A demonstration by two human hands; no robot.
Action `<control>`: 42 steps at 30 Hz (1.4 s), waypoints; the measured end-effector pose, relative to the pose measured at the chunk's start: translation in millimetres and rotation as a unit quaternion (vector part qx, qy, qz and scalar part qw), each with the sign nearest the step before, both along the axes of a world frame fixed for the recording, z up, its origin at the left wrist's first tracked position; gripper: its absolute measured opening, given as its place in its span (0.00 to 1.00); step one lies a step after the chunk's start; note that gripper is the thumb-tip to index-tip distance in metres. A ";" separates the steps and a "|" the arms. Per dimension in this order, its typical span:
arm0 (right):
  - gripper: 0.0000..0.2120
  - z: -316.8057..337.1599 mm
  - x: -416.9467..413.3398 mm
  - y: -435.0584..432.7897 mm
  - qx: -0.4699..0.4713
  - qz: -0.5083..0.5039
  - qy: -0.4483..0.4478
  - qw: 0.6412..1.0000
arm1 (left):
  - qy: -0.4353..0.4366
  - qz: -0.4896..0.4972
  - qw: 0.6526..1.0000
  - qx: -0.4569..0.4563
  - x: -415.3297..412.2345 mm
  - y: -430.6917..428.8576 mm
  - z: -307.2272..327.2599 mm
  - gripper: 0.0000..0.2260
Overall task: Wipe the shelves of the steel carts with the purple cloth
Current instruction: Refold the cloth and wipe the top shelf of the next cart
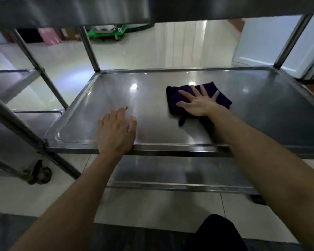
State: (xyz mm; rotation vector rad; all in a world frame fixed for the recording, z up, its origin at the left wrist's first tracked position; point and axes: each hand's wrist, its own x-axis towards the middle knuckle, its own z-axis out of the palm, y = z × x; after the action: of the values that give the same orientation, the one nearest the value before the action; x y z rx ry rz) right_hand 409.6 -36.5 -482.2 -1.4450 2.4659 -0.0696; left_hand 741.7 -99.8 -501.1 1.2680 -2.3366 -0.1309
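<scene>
The middle shelf [152, 91] of a steel cart fills the centre of the head view. A folded purple cloth [174, 98] lies on its right half. My right hand [198, 102] presses flat on the cloth, fingers spread and straight. My left hand [116, 133] rests flat on the shelf's near left part, its heel on the front rim, fingers straight and holding nothing. The cart's top shelf [71, 9] hangs overhead, and a lower shelf [170, 171] shows beneath the front rim.
A second steel cart [16, 82] stands close on the left, its castor wheel [42, 174] on the tiled floor. Upright posts [90, 49] rise at the shelf's far corners. A white box [268, 44] sits far right, a green trolley [109, 31] far behind.
</scene>
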 end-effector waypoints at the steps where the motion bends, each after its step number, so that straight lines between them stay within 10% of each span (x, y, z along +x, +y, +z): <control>1: 0.38 1.7 6.3 -24.8 0.001 0.006 0.000 1.000 | 0.009 0.002 1.000 0.000 0.7 0.3 1.1 0.31; 7: 0.36 1.4 85.4 -78.0 -0.006 0.109 -0.008 0.994 | 0.048 0.030 0.998 0.000 2.5 1.0 7.7 0.29; 17: 0.40 2.0 161.4 78.7 -0.032 0.197 -0.008 0.980 | 0.056 0.038 0.997 -0.025 2.4 -0.3 1.9 0.22; 23: 0.16 53.3 132.7 49.1 -0.209 0.127 -0.048 0.969 | -0.001 -0.001 0.999 -0.042 2.8 -9.2 0.9 0.27; 33: 0.23 39.0 85.8 34.5 -0.113 0.019 -0.014 0.993 | 0.012 -0.070 0.994 -0.081 4.2 -18.7 -2.1 0.22; 42: 0.15 64.4 134.2 101.2 -0.308 -0.016 -0.014 0.951 | 0.229 -0.188 0.936 0.192 28.5 -6.0 20.0 0.10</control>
State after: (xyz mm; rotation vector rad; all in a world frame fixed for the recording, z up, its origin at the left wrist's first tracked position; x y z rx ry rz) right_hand 543.8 64.8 -417.7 -1.5968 2.5608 -0.9313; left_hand 770.2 -105.8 -481.0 0.8073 -2.1596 -0.9436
